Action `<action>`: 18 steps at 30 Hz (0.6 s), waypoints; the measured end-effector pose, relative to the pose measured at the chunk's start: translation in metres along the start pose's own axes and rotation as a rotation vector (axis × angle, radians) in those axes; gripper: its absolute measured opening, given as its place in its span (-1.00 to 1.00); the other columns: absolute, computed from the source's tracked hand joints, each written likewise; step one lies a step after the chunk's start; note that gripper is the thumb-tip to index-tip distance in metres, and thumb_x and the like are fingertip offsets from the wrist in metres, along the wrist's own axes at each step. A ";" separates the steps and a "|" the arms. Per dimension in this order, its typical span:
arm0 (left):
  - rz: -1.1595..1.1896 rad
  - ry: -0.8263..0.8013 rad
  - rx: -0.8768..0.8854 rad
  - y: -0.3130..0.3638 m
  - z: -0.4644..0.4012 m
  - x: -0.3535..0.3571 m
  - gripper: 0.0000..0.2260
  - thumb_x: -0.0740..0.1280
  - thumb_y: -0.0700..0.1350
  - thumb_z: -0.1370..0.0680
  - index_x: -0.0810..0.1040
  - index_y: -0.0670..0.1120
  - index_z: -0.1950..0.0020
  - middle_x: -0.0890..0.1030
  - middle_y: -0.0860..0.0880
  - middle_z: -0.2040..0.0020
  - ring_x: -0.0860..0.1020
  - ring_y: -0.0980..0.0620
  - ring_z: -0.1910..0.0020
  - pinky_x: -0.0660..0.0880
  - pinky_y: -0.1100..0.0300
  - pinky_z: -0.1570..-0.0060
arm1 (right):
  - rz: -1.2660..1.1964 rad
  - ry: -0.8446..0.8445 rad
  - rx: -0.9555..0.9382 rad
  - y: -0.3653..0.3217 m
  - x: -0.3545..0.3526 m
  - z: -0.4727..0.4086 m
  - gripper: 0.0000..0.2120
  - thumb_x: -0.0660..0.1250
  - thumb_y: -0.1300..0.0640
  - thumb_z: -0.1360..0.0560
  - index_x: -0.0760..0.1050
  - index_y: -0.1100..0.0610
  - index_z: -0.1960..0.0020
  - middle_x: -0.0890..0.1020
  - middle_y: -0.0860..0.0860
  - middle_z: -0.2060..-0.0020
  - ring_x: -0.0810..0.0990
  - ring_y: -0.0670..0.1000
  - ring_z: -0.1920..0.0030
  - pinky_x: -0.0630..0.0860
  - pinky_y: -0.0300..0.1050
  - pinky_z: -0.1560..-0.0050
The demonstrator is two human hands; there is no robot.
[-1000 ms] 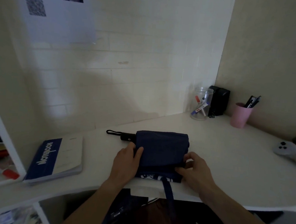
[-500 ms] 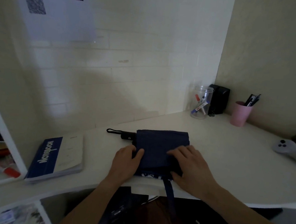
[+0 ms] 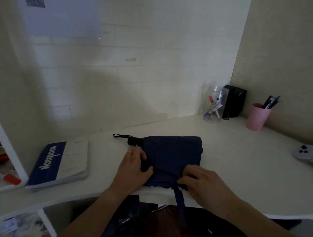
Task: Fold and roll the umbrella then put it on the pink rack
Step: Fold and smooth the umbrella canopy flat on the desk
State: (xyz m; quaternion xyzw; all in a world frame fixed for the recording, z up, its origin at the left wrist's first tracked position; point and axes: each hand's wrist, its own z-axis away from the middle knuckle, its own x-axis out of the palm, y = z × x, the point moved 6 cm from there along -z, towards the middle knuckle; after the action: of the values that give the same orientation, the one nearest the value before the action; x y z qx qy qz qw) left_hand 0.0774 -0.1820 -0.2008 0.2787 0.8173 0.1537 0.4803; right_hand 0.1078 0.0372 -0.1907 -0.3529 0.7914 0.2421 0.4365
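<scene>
A navy blue folding umbrella (image 3: 171, 156) lies flat on the white desk (image 3: 240, 169), canopy folded into a rough rectangle. Its black handle (image 3: 135, 141) with a wrist loop (image 3: 121, 135) points left. Its closing strap (image 3: 180, 204) hangs over the desk's front edge. My left hand (image 3: 133, 170) grips the canopy's left edge, thumb on the cloth. My right hand (image 3: 204, 185) pinches the cloth at the near right corner, by the strap. No pink rack is in view.
A blue notebook (image 3: 57, 165) lies left of the umbrella. At the back right stand a clear jar of markers (image 3: 214, 105), a black box (image 3: 234, 101) and a pink cup of pens (image 3: 257, 116). A grey controller (image 3: 307, 155) sits at the far right. White shelves (image 3: 0, 163) stand at left.
My right hand has slid from flat on the canopy's middle back to the near right corner, its fingers curling onto the cloth. My left hand has shifted slightly along the left edge.
</scene>
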 end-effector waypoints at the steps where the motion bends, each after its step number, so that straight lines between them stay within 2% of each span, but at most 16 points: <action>1: -0.042 0.005 0.080 0.003 0.000 -0.001 -0.71 0.46 -0.08 -0.48 0.47 -0.04 -0.14 0.44 -0.01 -0.20 0.46 0.05 -0.15 0.49 0.14 -0.17 | -0.037 -0.032 0.022 0.002 -0.001 0.002 -0.72 0.49 0.29 -0.38 0.68 -0.01 -0.01 0.58 -0.08 0.12 0.56 -0.09 0.20 0.55 -0.20 0.30; 3: -0.225 -0.071 0.336 0.014 -0.002 0.002 -0.54 0.36 -0.09 -0.55 0.41 -0.02 -0.45 0.25 -0.08 -0.56 0.20 -0.07 -0.56 0.23 0.06 -0.53 | -0.110 -0.131 0.064 0.002 -0.003 0.004 -0.72 0.41 0.24 -0.44 0.68 -0.05 -0.07 0.58 -0.11 0.09 0.55 -0.13 0.15 0.54 -0.25 0.22; 4: -0.298 -0.165 0.464 0.021 -0.003 0.006 -0.51 0.29 -0.13 -0.59 0.35 0.00 -0.53 0.16 -0.07 -0.64 0.07 -0.07 -0.63 0.10 0.03 -0.59 | -0.132 -0.182 0.090 0.003 -0.005 0.002 -0.73 0.36 0.19 -0.46 0.67 -0.07 -0.09 0.58 -0.13 0.08 0.55 -0.15 0.13 0.52 -0.27 0.17; 5: -0.342 -0.281 0.559 0.025 -0.002 0.012 -0.49 0.23 -0.17 -0.61 0.31 0.03 -0.57 0.11 -0.05 -0.66 0.02 -0.03 -0.64 0.06 0.01 -0.60 | -0.151 -0.229 0.125 0.005 -0.007 -0.002 -0.73 0.31 0.13 -0.48 0.67 -0.09 -0.09 0.59 -0.15 0.09 0.55 -0.16 0.13 0.50 -0.28 0.13; 7: -0.384 -0.477 0.595 0.024 -0.002 0.020 -0.47 0.16 -0.20 -0.65 0.21 0.07 -0.62 0.05 0.01 -0.66 0.04 0.05 -0.63 0.08 0.05 -0.60 | -0.221 -0.247 0.208 0.012 -0.015 -0.018 -0.77 0.25 0.02 -0.53 0.68 -0.09 -0.02 0.60 -0.16 0.13 0.56 -0.16 0.17 0.54 -0.20 0.12; 9: -0.420 -0.543 0.589 0.020 -0.004 0.022 -0.46 0.13 -0.16 -0.68 0.12 0.11 -0.64 -0.02 0.03 -0.67 0.03 0.10 -0.63 0.02 0.18 -0.59 | -0.287 -0.080 0.283 0.021 -0.025 -0.035 -0.76 0.21 -0.01 -0.61 0.66 -0.03 -0.03 0.61 -0.12 0.11 0.57 -0.17 0.14 0.56 -0.12 0.06; 10: -0.437 -0.555 0.598 0.020 -0.005 0.022 -0.46 0.12 -0.14 -0.68 0.09 0.14 -0.64 -0.04 0.04 -0.67 0.00 0.12 -0.62 -0.05 0.25 -0.57 | -0.298 -0.018 0.304 0.024 -0.024 -0.041 -0.75 0.19 0.01 -0.64 0.63 -0.02 -0.15 0.63 -0.10 -0.01 0.59 -0.16 0.02 0.55 -0.15 -0.05; 11: -0.446 -0.567 0.603 0.019 -0.006 0.023 -0.46 0.10 -0.14 -0.69 0.06 0.16 -0.64 -0.07 0.06 -0.67 -0.04 0.16 -0.61 -0.11 0.31 -0.54 | -0.302 -0.037 0.317 0.026 -0.017 -0.043 -0.70 0.16 0.02 -0.67 0.54 -0.02 -0.32 0.59 -0.09 -0.22 0.55 -0.14 -0.19 0.49 -0.18 -0.22; 12: -0.442 -0.587 0.593 0.016 -0.007 0.023 -0.46 0.09 -0.13 -0.70 0.04 0.18 -0.64 -0.09 0.07 -0.67 -0.09 0.19 -0.60 -0.15 0.33 -0.53 | -0.285 -0.137 0.324 0.025 -0.003 -0.042 -0.61 0.11 -0.01 -0.68 0.38 -0.02 -0.49 0.44 -0.08 -0.44 0.39 -0.11 -0.42 0.35 -0.18 -0.41; 13: -0.428 -0.616 0.568 0.012 -0.008 0.023 -0.48 0.07 -0.12 -0.71 0.03 0.22 -0.64 -0.10 0.10 -0.67 -0.13 0.21 -0.60 -0.14 0.30 -0.56 | -0.237 -0.290 0.322 0.023 0.016 -0.036 -0.50 0.03 -0.09 -0.69 0.17 -0.02 -0.60 0.19 -0.08 -0.59 0.13 -0.09 -0.58 0.16 -0.15 -0.55; 14: -0.404 -0.646 0.535 0.008 -0.008 0.023 -0.49 0.05 -0.09 -0.72 0.02 0.25 -0.63 -0.09 0.13 -0.66 -0.14 0.21 -0.60 -0.11 0.25 -0.58 | -0.163 -0.438 0.305 0.021 0.032 -0.026 -0.41 -0.10 -0.20 -0.66 -0.03 -0.02 -0.64 -0.05 -0.09 -0.63 -0.11 -0.10 -0.61 -0.02 -0.10 -0.60; 15: -0.377 -0.666 0.502 0.006 -0.008 0.022 -0.51 0.04 -0.05 -0.73 0.02 0.30 -0.61 -0.08 0.16 -0.66 -0.14 0.22 -0.61 -0.08 0.22 -0.60 | -0.110 -0.528 0.286 0.021 0.040 -0.015 -0.32 -0.24 -0.29 -0.59 -0.17 -0.04 -0.63 -0.22 -0.12 -0.61 -0.27 -0.13 -0.59 -0.14 -0.07 -0.61; 16: -0.350 -0.682 0.467 0.004 -0.008 0.021 -0.53 0.04 -0.01 -0.73 0.02 0.34 -0.60 -0.08 0.18 -0.66 -0.13 0.23 -0.61 -0.07 0.21 -0.60 | -0.088 -0.573 0.283 0.024 0.041 -0.007 -0.28 -0.33 -0.33 -0.52 -0.25 -0.06 -0.62 -0.30 -0.15 -0.58 -0.35 -0.16 -0.56 -0.22 -0.08 -0.60; 18: -0.338 -0.712 0.406 -0.001 -0.008 0.016 -0.55 0.02 0.07 -0.73 0.01 0.37 -0.59 -0.09 0.21 -0.65 -0.12 0.24 -0.60 -0.08 0.21 -0.59 | -0.086 -0.619 0.278 0.031 0.040 0.003 -0.31 -0.30 -0.35 -0.54 -0.33 -0.12 -0.59 -0.36 -0.21 -0.54 -0.40 -0.21 -0.53 -0.34 -0.17 -0.55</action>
State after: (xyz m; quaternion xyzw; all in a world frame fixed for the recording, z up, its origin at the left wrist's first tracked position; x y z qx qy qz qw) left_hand 0.0643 -0.1727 -0.2086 0.2651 0.6488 -0.1961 0.6858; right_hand 0.0706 0.0447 -0.2242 -0.2330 0.6313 0.2087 0.7097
